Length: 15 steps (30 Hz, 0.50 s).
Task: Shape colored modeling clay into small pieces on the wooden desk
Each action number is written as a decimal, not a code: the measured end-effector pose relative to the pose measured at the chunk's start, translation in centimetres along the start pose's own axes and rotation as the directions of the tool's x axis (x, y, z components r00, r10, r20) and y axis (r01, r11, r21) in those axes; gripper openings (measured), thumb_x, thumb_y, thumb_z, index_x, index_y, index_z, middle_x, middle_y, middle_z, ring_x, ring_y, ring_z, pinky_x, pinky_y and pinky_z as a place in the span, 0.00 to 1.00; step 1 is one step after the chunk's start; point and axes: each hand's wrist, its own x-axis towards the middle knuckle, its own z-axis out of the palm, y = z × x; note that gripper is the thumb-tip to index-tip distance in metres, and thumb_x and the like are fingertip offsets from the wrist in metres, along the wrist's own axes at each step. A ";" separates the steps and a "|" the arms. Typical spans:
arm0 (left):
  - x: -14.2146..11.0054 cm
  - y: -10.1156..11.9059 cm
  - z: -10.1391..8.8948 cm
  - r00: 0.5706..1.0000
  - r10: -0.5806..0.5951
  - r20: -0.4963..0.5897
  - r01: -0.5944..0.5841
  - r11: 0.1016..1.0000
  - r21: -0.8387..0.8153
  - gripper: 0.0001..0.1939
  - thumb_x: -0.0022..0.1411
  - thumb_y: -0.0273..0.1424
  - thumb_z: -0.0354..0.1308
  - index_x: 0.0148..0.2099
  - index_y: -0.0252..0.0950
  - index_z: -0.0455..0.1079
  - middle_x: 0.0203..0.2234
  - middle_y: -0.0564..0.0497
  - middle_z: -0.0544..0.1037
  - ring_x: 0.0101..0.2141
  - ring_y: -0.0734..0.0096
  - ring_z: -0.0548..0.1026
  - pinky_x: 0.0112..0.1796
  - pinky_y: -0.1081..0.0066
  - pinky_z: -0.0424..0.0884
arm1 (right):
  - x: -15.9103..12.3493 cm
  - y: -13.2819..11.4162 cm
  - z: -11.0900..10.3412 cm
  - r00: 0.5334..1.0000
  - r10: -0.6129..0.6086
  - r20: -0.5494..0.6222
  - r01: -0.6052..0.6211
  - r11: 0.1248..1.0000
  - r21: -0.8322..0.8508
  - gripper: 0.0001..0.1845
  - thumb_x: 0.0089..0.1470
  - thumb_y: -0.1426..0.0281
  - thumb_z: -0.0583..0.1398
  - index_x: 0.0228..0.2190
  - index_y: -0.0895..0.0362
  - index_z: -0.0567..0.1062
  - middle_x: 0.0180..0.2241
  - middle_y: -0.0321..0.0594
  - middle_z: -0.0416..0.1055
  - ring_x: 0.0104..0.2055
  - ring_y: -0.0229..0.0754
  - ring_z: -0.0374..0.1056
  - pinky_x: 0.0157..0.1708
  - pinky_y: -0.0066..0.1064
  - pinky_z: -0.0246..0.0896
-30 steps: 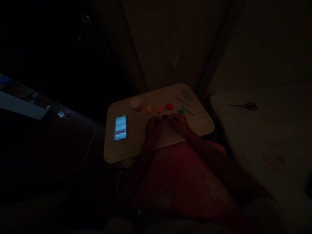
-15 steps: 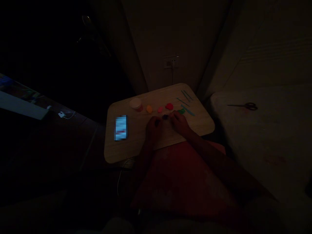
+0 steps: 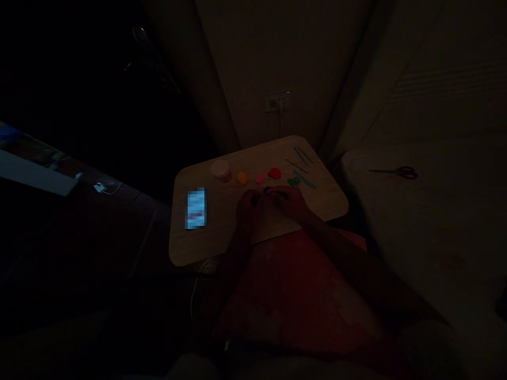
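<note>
In dim light, both hands are over the small wooden table (image 3: pixel 214 237). My left hand (image 3: pixel 249 206) is curled, with a dark patch at its fingers that I cannot make out. Fingers drawn together, my right hand (image 3: pixel 292 200) reaches left to a dark blue lump of modelling clay (image 3: pixel 267 188) and grips it; the hand partly covers it. Beyond the hands lie an orange lump (image 3: pixel 242 178), a pink lump (image 3: pixel 259 179), a red lump (image 3: pixel 274 173) and a green lump (image 3: pixel 293 181), all looking like soft clay.
A lidded tub (image 3: pixel 221 171) stands at the back left, and a lit phone (image 3: pixel 196 208) lies in front of it. Several thin sticks (image 3: pixel 303 155) and a teal flat tool (image 3: pixel 304 179) lie at the right. Scissors (image 3: pixel 396 172) rest on a pale surface beyond the table.
My right hand lifted slightly away from the dark lump, then came back left onto it. The green lump is uncovered again. My left hand has hardly moved.
</note>
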 end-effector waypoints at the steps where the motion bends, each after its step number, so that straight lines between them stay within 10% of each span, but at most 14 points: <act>1: 0.0 0.0 0.0 1.000 0.003 0.003 -0.003 1.000 0.002 0.02 0.63 0.27 0.58 0.38 0.38 0.71 0.35 0.51 0.77 0.37 0.68 0.74 0.42 0.69 0.69 | 0.0 0.0 0.0 1.000 -0.005 0.004 0.005 1.000 -0.001 0.13 0.60 0.64 0.60 0.39 0.54 0.85 0.39 0.43 0.83 0.37 0.45 0.77 0.41 0.35 0.71; 15: 0.1 0.2 -0.1 1.000 -0.019 0.002 0.019 1.000 0.016 0.02 0.63 0.27 0.59 0.39 0.38 0.71 0.36 0.51 0.78 0.39 0.67 0.74 0.44 0.68 0.69 | -0.1 -0.5 -0.1 0.998 0.007 -0.064 -0.008 1.000 -0.009 0.18 0.55 0.56 0.65 0.25 0.53 0.66 0.21 0.32 0.64 0.25 0.38 0.58 0.26 0.29 0.52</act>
